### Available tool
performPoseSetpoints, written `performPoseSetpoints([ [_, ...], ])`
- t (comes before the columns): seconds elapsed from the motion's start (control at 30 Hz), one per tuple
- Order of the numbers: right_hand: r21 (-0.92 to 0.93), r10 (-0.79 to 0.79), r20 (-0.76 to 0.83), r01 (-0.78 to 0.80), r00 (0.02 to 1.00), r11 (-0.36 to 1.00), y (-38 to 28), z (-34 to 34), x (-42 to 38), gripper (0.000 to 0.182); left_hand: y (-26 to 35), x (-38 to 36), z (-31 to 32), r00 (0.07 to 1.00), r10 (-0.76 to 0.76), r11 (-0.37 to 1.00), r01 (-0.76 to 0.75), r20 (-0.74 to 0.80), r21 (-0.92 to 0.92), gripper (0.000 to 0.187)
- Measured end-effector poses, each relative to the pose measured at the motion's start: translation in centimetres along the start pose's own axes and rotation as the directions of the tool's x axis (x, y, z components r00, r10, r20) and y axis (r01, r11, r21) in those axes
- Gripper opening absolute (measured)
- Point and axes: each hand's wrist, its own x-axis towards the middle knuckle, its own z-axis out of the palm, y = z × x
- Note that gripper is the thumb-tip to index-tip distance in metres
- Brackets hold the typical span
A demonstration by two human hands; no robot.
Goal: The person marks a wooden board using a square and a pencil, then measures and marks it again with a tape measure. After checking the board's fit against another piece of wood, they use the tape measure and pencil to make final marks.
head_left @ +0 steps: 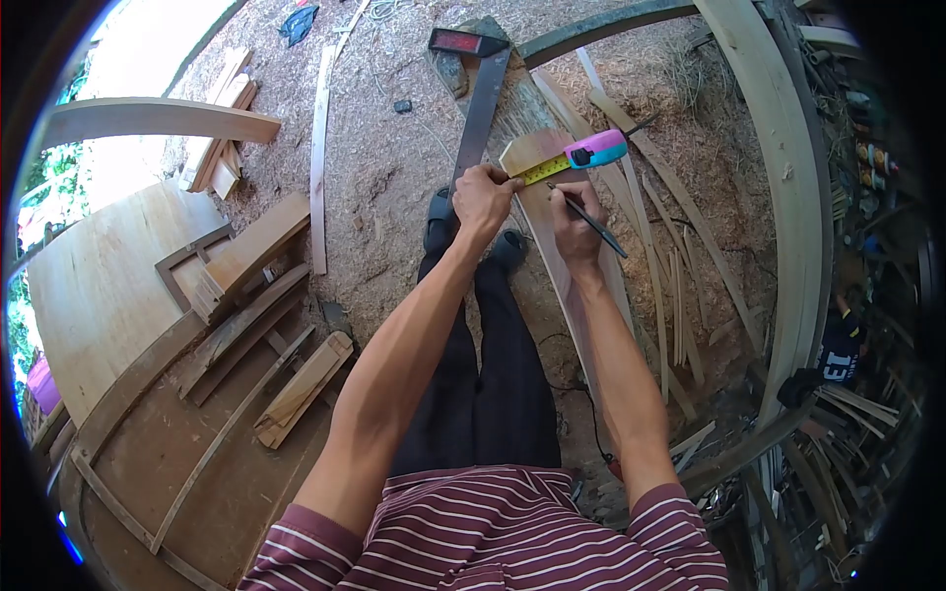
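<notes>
My left hand (483, 205) is closed at the left edge of a wooden plank (554, 231), its fingertips pinching the end of a yellow tape measure blade (544, 170). The pink and teal tape measure case (597, 150) rests across the plank at the blade's other end. In my right hand (579, 222) is a dark pencil (599, 232), its tip up near the tape's lower edge. Beyond my left hand lies a long metal blade with a black-and-red handle (469, 42), shaped like a square; its near end passes by my left hand.
Thin wood strips (678, 305) lie on the shavings-covered ground at right, beside a long curved beam (788, 197). At left are a plywood sheet (113, 286), stacked boards (251, 254) and a workbench (187, 473). A person's dark shirt (840, 353) shows at far right.
</notes>
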Motion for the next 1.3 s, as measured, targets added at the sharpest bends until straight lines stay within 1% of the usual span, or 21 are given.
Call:
performPoseSetpoints([
  [0.03,0.087,0.012,-0.058,-0.006,0.998,0.996,0.2,0.1,0.0,0.007,-0.2,0.0,0.0,1.0,0.019,1.0,-0.019,0.007,-0.021,0.033],
  [0.07,0.086,0.01,-0.06,-0.005,0.998,0.996,0.5,-0.1,-0.1,0.007,-0.4,0.1,0.0,1.0,0.022,1.0,-0.022,0.008,-0.022,0.033],
  [0.13,0.017,-0.018,-0.051,0.019,0.999,1.0,0.5,-0.9,0.0,0.01,-0.6,0.2,-0.2,1.0,-0.001,0.985,0.0,-0.004,-0.17,0.036],
  [0.17,0.01,-0.015,-0.054,0.016,0.998,1.0,0.6,-1.4,-0.1,0.01,-0.7,0.2,-0.1,1.0,-0.001,0.985,0.001,0.004,-0.171,0.036],
  [0.23,-0.079,-0.054,0.02,0.056,0.998,0.995,0.5,-1.9,-0.1,0.012,-0.8,0.3,-0.3,1.0,-0.014,0.993,0.016,0.012,-0.114,0.038],
  [0.27,-0.077,-0.055,0.021,0.057,0.998,0.995,0.4,-1.8,-0.1,0.012,-1.3,0.5,0.2,0.998,0.058,0.991,-0.061,-0.028,-0.118,0.036],
  [0.33,-0.145,-0.124,0.018,0.125,0.992,0.981,0.2,-1.7,-0.1,0.012,-1.2,0.3,0.1,0.999,0.045,0.989,-0.049,-0.028,-0.137,0.036],
  [0.37,-0.147,-0.124,0.018,0.126,0.992,0.981,0.1,-1.5,-0.1,0.012,-1.0,0.2,0.1,0.999,0.033,0.987,-0.037,-0.024,-0.158,0.036],
  [0.43,-0.03,-0.071,-0.013,0.07,0.997,0.997,-0.3,-0.9,-0.3,0.011,-1.0,0.2,0.2,0.999,0.027,0.986,-0.03,-0.02,-0.162,0.035],
  [0.47,-0.031,-0.071,-0.013,0.071,0.997,0.997,-0.3,-0.8,-0.3,0.011,-1.0,0.2,0.2,1.0,0.02,0.986,-0.024,-0.022,-0.165,0.035],
  [0.53,-0.064,-0.017,0.024,0.018,1.0,0.998,-0.3,-0.5,-0.3,0.011,-1.1,0.1,0.2,1.0,0.002,0.982,-0.005,-0.015,-0.19,0.035],
  [0.63,-0.03,0.018,0.049,-0.017,0.999,0.999,-0.7,-0.3,0.0,0.01,-1.0,0.0,0.4,0.999,-0.023,0.975,0.017,-0.023,-0.222,0.036],
  [0.8,-0.021,0.021,0.059,-0.019,0.998,1.0,0.1,-0.2,0.2,0.01,-0.6,-0.5,0.2,0.998,-0.032,0.969,0.02,-0.045,-0.245,0.037],
  [0.87,-0.019,0.023,0.068,-0.022,0.997,1.0,0.0,0.0,0.3,0.01,-0.5,-0.5,0.1,0.999,-0.046,0.954,0.037,-0.021,-0.297,0.036],
  [0.93,0.004,0.019,0.053,-0.019,0.998,1.0,0.0,0.0,0.3,0.011,-0.3,-0.7,0.5,0.997,-0.076,0.952,0.069,-0.014,-0.299,0.035],
  [0.97,0.003,0.02,0.054,-0.02,0.998,1.0,0.0,0.0,0.3,0.011,-0.3,-0.8,0.6,0.994,-0.107,0.949,0.099,-0.009,-0.298,0.033],
  [1.1,-0.025,0.018,0.062,-0.016,0.998,1.0,-0.3,-0.2,0.3,0.011,-0.1,-0.8,0.7,0.989,-0.149,0.956,0.138,-0.022,-0.259,0.032],
  [1.2,-0.033,0.024,0.074,-0.022,0.997,0.999,-0.4,-0.1,0.4,0.01,0.1,-0.9,1.0,0.991,-0.128,0.965,0.113,-0.049,-0.237,0.03],
  [1.27,-0.049,0.026,0.091,-0.022,0.996,0.999,-0.2,-0.1,0.3,0.01,0.4,-1.4,1.1,0.992,-0.047,0.99,0.03,-0.119,-0.139,0.026],
  [1.3,-0.044,0.01,0.092,-0.006,0.996,0.999,-0.1,0.0,0.2,0.01,0.4,-1.6,1.2,0.992,-0.048,0.99,0.031,-0.119,-0.139,0.026],
])
